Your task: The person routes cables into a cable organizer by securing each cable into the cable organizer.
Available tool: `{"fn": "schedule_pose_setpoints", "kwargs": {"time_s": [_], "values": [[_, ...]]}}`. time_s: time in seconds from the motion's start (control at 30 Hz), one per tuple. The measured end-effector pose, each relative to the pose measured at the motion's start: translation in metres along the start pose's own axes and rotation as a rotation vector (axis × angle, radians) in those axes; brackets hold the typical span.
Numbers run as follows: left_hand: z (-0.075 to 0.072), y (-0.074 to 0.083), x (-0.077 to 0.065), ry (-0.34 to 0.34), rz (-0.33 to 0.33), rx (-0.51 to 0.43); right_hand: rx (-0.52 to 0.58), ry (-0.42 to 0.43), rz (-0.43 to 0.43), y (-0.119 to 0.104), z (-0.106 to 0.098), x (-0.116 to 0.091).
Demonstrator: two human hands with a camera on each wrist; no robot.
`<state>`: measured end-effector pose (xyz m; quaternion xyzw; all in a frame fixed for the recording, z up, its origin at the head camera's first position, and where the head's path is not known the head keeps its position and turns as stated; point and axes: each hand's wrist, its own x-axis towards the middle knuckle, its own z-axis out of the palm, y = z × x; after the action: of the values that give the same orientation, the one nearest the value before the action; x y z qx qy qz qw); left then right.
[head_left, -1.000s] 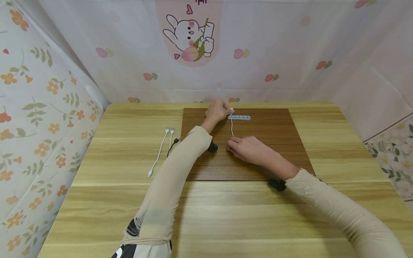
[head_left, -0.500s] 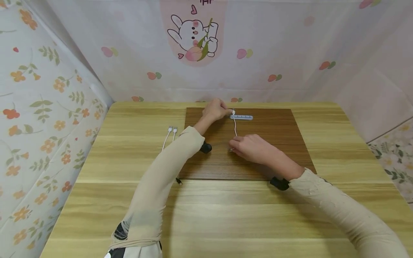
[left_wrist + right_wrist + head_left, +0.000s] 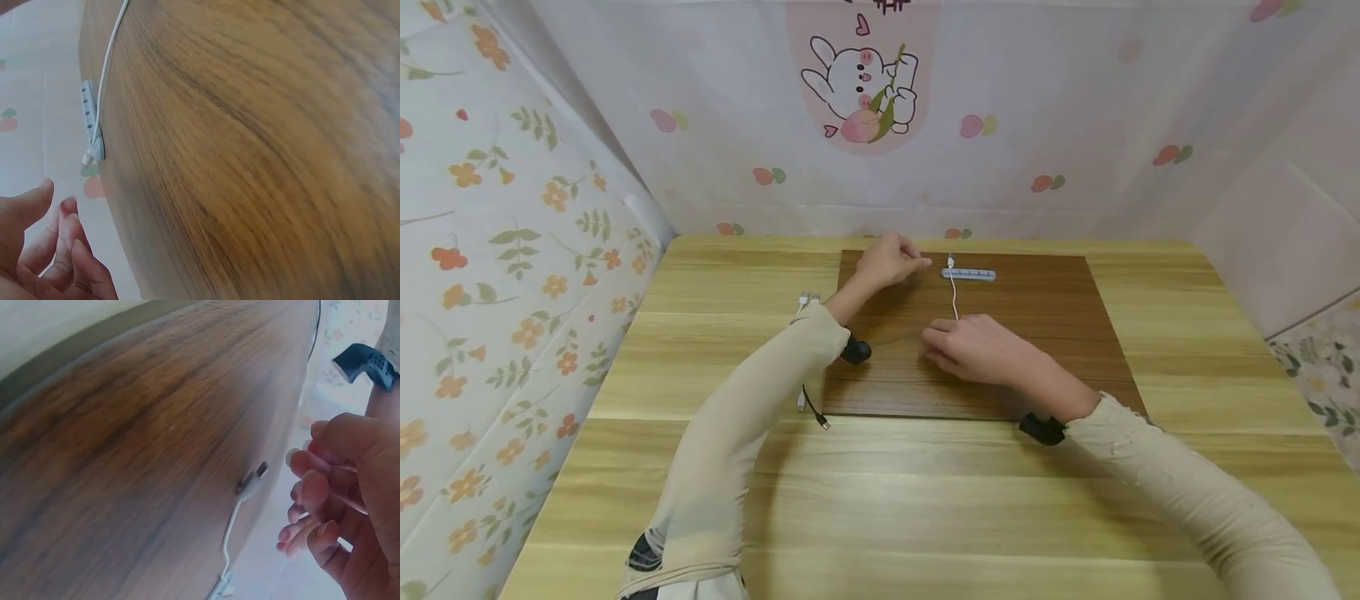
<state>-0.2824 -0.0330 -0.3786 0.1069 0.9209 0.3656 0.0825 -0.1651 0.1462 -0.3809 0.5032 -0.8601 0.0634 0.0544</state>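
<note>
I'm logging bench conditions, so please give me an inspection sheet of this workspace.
Surface: brown board on light wood table.
Job's things: pale blue cable holder near the board's far edge; white cable at its left end, seating unclear.
Clutter: other white cables and black cable left of the board, partly hidden by the left sleeve.
Hands: left hand and right hand hold nothing.
Cables: near plug free of the fingers.
Surroundings: printed cloths behind and left.

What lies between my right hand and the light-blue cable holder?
In the head view, the white USB cable crosses the brown wood-grain board there.
</note>
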Motion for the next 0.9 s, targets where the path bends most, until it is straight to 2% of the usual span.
{"fn": "schedule_pose_setpoints", "kwargs": {"time_s": [0.2,0.33,0.63,0.9], "values": [[-0.007,-0.005,-0.011,-0.004,0.046,0.028,0.025,-0.002,-0.007,-0.003,0.001,0.007],[-0.013,-0.010,-0.018,0.004,0.075,0.006,0.032,-0.005,-0.014,-0.005,0.001,0.014],[-0.031,-0.029,-0.027,0.013,0.087,-0.042,0.045,-0.001,-0.032,-0.016,-0.001,0.026],[-0.044,-0.050,-0.032,0.033,0.055,-0.052,0.062,0.006,-0.053,-0.024,0.002,0.038]]}}
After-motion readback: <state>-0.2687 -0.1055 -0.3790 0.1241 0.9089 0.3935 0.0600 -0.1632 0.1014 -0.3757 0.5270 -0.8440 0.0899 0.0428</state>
